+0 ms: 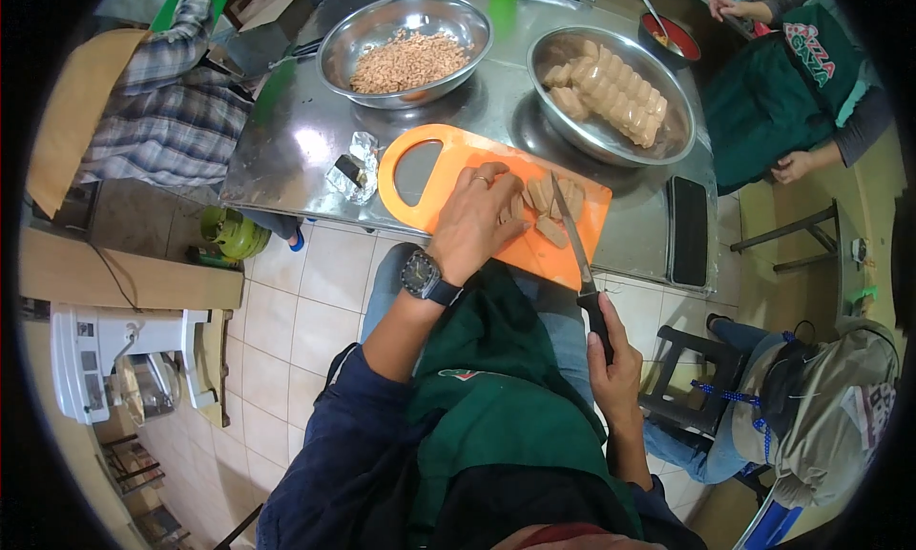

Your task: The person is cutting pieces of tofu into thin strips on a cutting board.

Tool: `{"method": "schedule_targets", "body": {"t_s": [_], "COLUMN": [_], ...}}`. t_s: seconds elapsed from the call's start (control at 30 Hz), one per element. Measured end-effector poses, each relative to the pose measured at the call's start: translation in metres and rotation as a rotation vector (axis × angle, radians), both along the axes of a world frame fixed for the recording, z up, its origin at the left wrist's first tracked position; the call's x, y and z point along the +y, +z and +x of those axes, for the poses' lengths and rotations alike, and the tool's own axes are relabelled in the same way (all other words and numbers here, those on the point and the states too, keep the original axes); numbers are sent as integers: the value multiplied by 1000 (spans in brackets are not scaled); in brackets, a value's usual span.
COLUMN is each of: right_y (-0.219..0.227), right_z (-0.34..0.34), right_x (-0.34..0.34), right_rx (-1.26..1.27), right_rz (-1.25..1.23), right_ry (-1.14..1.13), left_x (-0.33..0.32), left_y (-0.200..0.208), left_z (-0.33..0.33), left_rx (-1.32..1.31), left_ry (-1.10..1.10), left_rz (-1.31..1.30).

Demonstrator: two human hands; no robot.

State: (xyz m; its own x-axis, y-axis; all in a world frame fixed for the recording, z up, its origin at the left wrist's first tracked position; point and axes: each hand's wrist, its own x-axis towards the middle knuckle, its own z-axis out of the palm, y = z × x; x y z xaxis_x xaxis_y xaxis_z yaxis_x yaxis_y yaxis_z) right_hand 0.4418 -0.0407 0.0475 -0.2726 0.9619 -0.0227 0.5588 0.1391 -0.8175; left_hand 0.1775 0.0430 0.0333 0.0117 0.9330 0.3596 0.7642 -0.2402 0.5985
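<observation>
My right hand (618, 359) grips the black handle of a kitchen knife (572, 228). Its blade lies across light-brown food pieces (551, 205) on an orange cutting board (468, 154). Curled fingers of my left hand (482, 211) press on a light-brown food block (516, 207) just left of the blade, hiding most of it. Beyond the board, a steel bowl (682, 135) holds more light-brown blocks (611, 90), several joined in a row under what looks like clear wrapping. Another steel bowl (334, 59) holds small cut brown pieces (410, 62).
Crumpled foil with a dark item (351, 170) lies left of the board, and a black phone (687, 230) near the steel table's (277, 159) right edge. A red-lined bowl (679, 37) stands far right. People stand left and right; another sits lower right by a black stool (692, 378).
</observation>
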Motion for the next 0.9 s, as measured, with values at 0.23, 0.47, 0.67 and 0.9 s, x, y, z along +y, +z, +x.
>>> {"method": "schedule_targets", "body": {"t_s": [0.23, 0.47, 0.67, 0.9], "right_y": [2, 2, -3, -1], "right_z": [3, 3, 6, 5], "right_x": [1, 1, 0, 0], "right_rx": [34, 52, 56, 70], "right_rz": [-52, -2, 43, 97], "right_ry": [-34, -28, -24, -29], "left_x": [-5, -1, 0, -14], "left_y": [17, -3, 0, 13], "left_z": [11, 32, 34, 13], "left_rx": [-8, 223, 310, 81], "left_ry": [4, -236, -231, -173], "left_rz": [60, 103, 124, 218]}}
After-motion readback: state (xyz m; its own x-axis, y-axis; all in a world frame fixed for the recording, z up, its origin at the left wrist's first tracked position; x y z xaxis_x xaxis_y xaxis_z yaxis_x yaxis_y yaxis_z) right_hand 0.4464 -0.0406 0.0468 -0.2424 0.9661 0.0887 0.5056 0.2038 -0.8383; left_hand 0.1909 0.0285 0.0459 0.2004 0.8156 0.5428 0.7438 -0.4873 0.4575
